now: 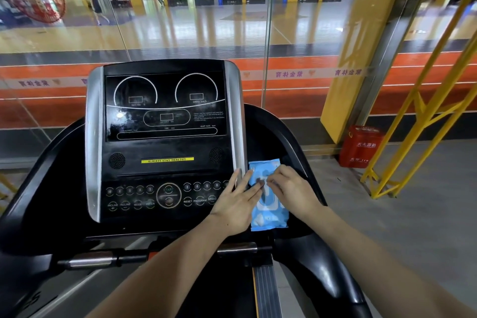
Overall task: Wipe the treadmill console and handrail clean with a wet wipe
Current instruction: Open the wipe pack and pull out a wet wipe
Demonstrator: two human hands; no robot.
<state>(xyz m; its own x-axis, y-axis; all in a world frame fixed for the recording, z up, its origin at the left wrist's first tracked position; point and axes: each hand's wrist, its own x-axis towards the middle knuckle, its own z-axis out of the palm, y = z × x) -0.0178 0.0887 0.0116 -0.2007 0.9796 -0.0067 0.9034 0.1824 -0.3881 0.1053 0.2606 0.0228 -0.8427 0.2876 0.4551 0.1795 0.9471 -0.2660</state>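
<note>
The black treadmill console [165,111] with silver side strips fills the middle of the view, its button panel [144,199] below the screen. A blue wet-wipe pack [269,217] lies on the console's right shelf. My left hand [236,204] rests flat on the pack's left edge, fingers spread. My right hand [289,187] pinches at the pack's top flap, where a bit of white shows between the fingertips. The black right handrail [333,273] curves down at the lower right. A silver grip bar [90,262] crosses below the console.
A glass wall [180,33] stands right behind the console, with a sports hall beyond. A red box [360,147] sits on the floor to the right, next to a yellow metal frame [413,124]. The treadmill belt lies beneath my arms.
</note>
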